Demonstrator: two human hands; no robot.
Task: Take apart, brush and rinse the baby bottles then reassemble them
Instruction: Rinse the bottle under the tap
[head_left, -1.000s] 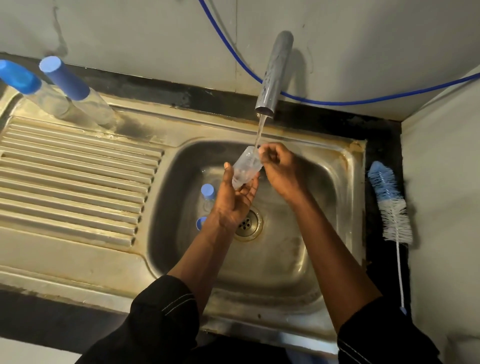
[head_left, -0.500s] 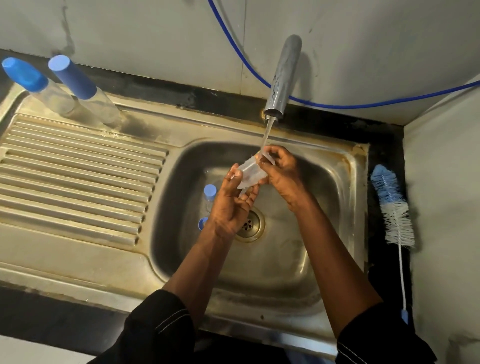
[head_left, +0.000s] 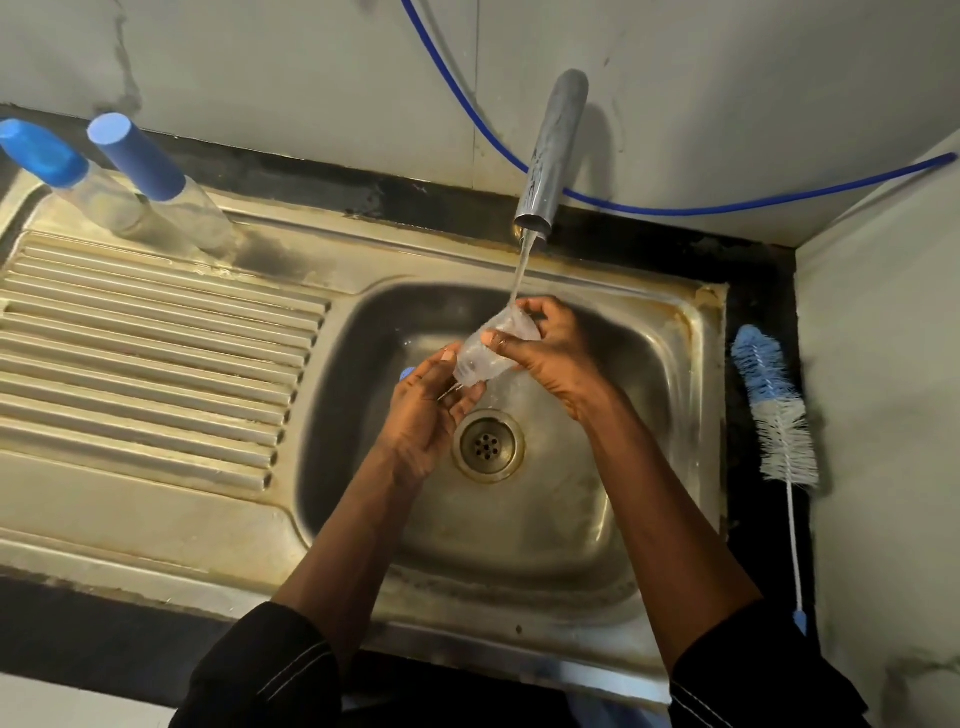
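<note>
Grip: right hand (head_left: 550, 358) closed around the upper end of a clear bottle body (head_left: 480, 358), thumb across its wall, fingers curled over the mouth end. Left hand (head_left: 423, 410) cups the lower end from beneath, fingers loosely curled on it rather than clamped. The bottle is tilted, held over the basin of the stainless sink (head_left: 675, 415), above and just beside the drain (head_left: 487, 446).

Step in hand: rinsing. A thin stream from the tap spout (head_left: 550, 156) falls onto the top of the bottle by the right fingers (whether it enters the mouth I cannot tell).

Judged next: turn the bottle so water runs through the inside, tip it out over the drain, then fetch its cap and teat for reassembly. A blue piece (head_left: 407, 373) peeks out beside the left hand; too hidden to name. Wet plastic is likely slippery, so two-handed support seems wise.

Materials:
- Bottle body: transparent, thin-walled, cylindrical, faint printed markings.
- Sink: brushed steel, dull, stained at the rim; ribbed draining board (head_left: 156, 353) to the left.
- Two capped bottles (head_left: 130, 182) at the back of the board, tall blue smooth caps, clear bodies.
- Bottle brush (head_left: 776, 410) on the dark desk right of the sink, untouched: blue and white bristles, thin wire handle.
- Blue hose (head_left: 727, 208) along the wall.
</note>
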